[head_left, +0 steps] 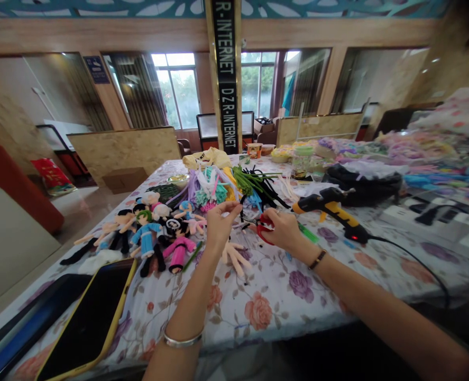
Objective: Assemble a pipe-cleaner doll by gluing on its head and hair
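Observation:
My left hand [221,222] is raised over the flowered tablecloth [274,301], its fingers pinched on a thin dark pipe cleaner [241,211]. My right hand [284,230] is closed on red-handled scissors [263,228], their blades pointing left toward that strand. A beige pipe-cleaner hand shape [234,256] lies on the cloth just below my left hand. A silver bangle circles my left wrist and a dark bracelet my right.
Several small pipe-cleaner dolls [155,233] lie at the left. Bundles of coloured pipe cleaners [234,185] are piled behind my hands. A yellow-black glue gun [333,209] with its cord rests at right. A yellow-cased phone [87,323] lies near the front left edge.

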Demonstrator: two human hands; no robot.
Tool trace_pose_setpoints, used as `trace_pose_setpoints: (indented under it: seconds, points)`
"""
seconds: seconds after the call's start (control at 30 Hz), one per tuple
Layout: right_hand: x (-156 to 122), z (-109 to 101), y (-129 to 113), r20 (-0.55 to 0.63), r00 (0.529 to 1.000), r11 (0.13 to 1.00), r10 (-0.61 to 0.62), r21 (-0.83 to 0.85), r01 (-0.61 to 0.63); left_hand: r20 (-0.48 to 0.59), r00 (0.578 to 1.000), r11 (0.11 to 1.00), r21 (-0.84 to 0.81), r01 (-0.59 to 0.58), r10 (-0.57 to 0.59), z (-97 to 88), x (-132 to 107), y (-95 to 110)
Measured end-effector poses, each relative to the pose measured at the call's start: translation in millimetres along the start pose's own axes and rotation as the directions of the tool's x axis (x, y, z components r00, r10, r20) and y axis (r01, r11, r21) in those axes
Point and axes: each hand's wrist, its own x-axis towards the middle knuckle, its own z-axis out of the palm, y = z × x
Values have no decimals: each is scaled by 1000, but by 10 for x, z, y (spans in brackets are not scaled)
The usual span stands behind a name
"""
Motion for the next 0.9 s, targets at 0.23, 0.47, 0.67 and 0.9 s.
trace_pose_setpoints:
  seconds: [0.23,0.47,0.67,0.9]
  points:
    - [-18,0,6,22,1000,998,-17,-64,18,-5,1000,1000,1,-27,27,-6,21,-46]
    - [-31,7,3,51,999,998,9,-69,-5,7,1000,1000,3,-24,24,-6,19,-52]
    - [-38,11,1,76,997,996,24,-87,-18,-2,1000,1000,-1,-22,22,-9,15,-31]
    - [-43,19,-5,103,994,992,40,-120,-28,-4,1000,1000,5,-2,2,-7,9,-19]
